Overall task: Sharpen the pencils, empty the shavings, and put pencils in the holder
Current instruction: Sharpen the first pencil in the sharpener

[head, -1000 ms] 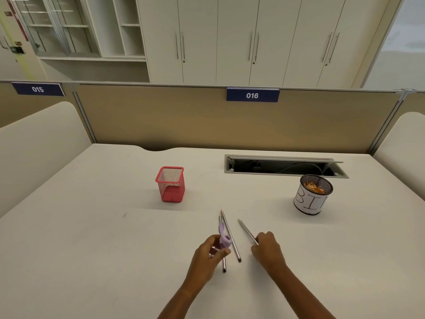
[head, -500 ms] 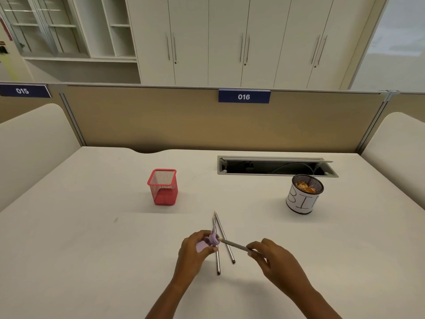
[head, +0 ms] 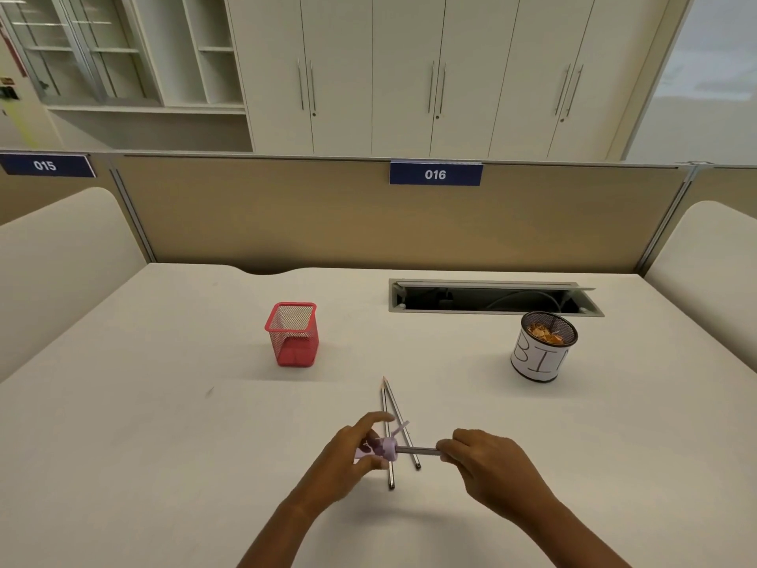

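Note:
My left hand grips a small lilac sharpener just above the desk. My right hand holds a grey pencil level, its tip pushed into the sharpener. Two more grey pencils lie side by side on the white desk under the sharpener, points facing away from me. An empty red mesh holder stands at the middle left. A round mesh cup labelled BIN stands at the right, with orange shavings inside.
An open cable tray is set into the desk behind the bin. A tan partition closes the far edge, and padded dividers stand at both sides.
My right hand lifted a pencil off the desk and brought its tip into the sharpener. My left hand turned the sharpener to face it. The pencil now lies level between both hands.

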A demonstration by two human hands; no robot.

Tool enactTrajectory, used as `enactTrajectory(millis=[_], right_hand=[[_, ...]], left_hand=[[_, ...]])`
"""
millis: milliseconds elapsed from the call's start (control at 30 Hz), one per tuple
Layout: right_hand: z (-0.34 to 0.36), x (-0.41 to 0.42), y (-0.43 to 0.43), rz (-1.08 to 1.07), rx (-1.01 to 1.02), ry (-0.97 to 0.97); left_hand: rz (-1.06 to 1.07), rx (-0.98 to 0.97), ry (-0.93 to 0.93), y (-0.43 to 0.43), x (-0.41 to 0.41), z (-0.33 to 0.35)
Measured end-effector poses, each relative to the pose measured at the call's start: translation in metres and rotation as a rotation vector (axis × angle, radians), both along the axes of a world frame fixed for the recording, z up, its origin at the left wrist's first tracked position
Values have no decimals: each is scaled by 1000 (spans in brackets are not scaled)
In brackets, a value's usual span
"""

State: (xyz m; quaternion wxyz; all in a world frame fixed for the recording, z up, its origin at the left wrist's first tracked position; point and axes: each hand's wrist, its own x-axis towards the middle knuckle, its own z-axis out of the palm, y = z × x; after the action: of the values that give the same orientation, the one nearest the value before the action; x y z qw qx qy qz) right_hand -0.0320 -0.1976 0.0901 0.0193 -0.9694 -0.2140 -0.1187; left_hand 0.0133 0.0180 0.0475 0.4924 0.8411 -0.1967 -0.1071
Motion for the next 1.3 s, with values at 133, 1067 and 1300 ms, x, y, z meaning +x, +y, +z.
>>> enactTrajectory(millis=[133, 1067, 1300], right_hand=[[5, 5, -1, -112, 303, 394], [-8, -12, 36, -528, 1343, 1098], [-8, -12, 35, -235, 642, 398]], left_hand=[[-61, 56, -37, -1, 0, 3], [782, -1375, 677, -43, 8, 15], [809, -1356, 735, -42, 6, 28]])
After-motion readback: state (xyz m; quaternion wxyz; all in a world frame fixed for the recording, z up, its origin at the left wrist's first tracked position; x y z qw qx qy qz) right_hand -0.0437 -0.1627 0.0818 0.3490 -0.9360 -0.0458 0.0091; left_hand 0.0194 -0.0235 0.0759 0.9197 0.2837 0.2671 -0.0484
